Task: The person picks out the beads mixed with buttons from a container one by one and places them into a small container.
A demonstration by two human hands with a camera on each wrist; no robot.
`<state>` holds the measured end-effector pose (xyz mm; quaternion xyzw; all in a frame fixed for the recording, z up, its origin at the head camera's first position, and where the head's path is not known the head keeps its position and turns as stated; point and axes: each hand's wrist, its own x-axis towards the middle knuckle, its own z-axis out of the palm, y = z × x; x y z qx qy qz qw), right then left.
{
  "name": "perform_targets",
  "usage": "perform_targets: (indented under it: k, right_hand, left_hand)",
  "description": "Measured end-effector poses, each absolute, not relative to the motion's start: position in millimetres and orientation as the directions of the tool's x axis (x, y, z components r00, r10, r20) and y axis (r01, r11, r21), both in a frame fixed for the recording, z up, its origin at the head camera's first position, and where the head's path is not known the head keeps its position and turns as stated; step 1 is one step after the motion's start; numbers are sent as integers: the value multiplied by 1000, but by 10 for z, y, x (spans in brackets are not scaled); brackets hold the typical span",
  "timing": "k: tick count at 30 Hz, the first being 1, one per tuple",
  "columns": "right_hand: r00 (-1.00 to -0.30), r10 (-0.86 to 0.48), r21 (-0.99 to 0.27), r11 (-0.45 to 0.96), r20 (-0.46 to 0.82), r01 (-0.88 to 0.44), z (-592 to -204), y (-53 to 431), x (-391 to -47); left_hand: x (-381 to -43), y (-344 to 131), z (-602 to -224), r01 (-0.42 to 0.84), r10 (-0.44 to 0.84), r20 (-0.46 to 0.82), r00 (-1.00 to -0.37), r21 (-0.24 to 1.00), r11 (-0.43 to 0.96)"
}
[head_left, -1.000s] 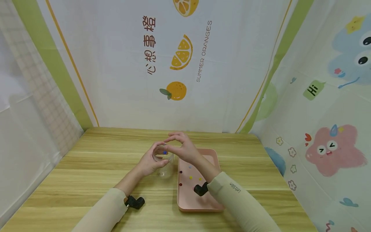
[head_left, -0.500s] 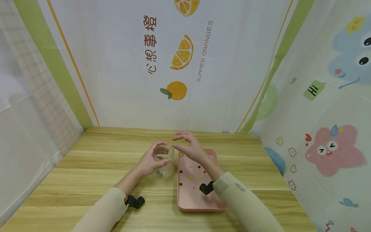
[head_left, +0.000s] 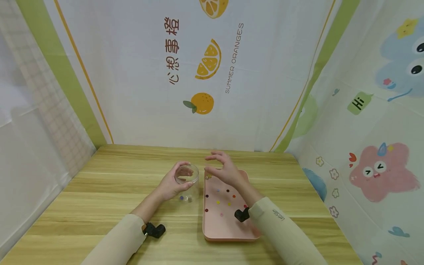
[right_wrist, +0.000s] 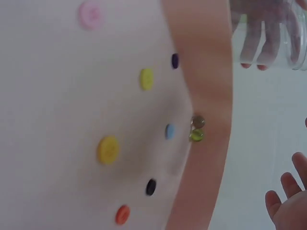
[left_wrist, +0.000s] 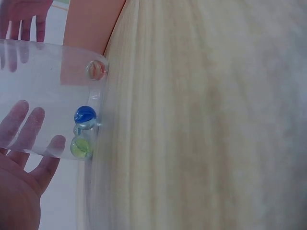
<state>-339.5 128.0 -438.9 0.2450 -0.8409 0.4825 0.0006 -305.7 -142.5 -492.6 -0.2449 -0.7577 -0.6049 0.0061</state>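
A clear jar point(head_left: 191, 189) stands on the table, and my left hand point(head_left: 171, 184) grips it around its upper part. Inside, at the bottom, lie several glass marbles: a blue one point(left_wrist: 85, 116), a yellow-green one point(left_wrist: 81, 147) and a red-striped one point(left_wrist: 96, 70). My right hand point(head_left: 226, 172) hovers over the far left part of the pink tray point(head_left: 212, 233), its thumb and fingers spread apart and holding nothing. Two marbles, one yellow-green point(right_wrist: 197, 134) and one brownish point(right_wrist: 198, 121), lie in the tray against its wall.
Scattered buttons lie across the tray, among them a yellow button point(right_wrist: 108, 149), a black button point(right_wrist: 151, 187), a pink button point(right_wrist: 91, 14) and a light blue button point(right_wrist: 170, 131). The tray's raised rim stands just right of the jar on the wooden table point(head_left: 99, 206).
The blue marble at my right fingertips over the jar mouth has dropped inside. My right hand has moved right, away from the jar and over the tray. The left hand stays put.
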Motion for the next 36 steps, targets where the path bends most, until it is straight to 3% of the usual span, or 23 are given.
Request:
perform_targets:
  k: [13, 36]
  right_hand:
    - [-891, -414, -665, 614, 187, -425, -4478, 1426, -3406]
    - [-919, -350, -536, 749, 180, -390, -4631, 1682, -3514]
  left_hand:
    - [-3045, -1418, -4896, 383, 364, 313, -877, 914, 136]
    - [-3052, -1425, -4913, 385, 371, 314, -874, 913, 134]
